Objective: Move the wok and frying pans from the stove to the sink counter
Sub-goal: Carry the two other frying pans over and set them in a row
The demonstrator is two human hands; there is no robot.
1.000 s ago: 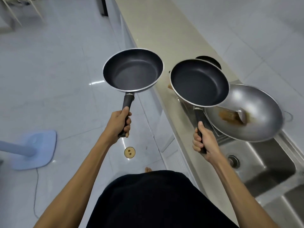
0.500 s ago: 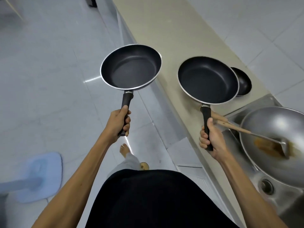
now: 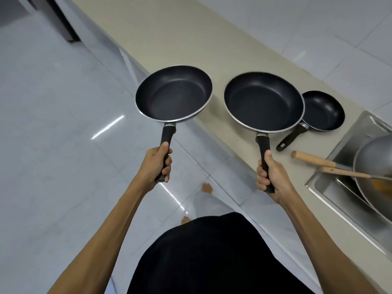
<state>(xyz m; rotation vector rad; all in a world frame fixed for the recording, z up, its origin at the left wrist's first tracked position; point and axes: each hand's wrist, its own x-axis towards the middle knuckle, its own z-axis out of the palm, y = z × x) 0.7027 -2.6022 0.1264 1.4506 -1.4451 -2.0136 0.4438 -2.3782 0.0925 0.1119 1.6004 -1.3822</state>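
Left hand (image 3: 156,164) clenched round handle of black nonstick frying pan (image 3: 174,94), over floor. Right hand (image 3: 270,177) grips larger black pan (image 3: 264,101), over beige counter (image 3: 191,35), probably airborne (carried level for set-down). Steel wok (image 3: 373,166) in sink.

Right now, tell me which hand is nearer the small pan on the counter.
Right. The right hand is just below-left of the small pan; the left hand is far to its left, over the floor.
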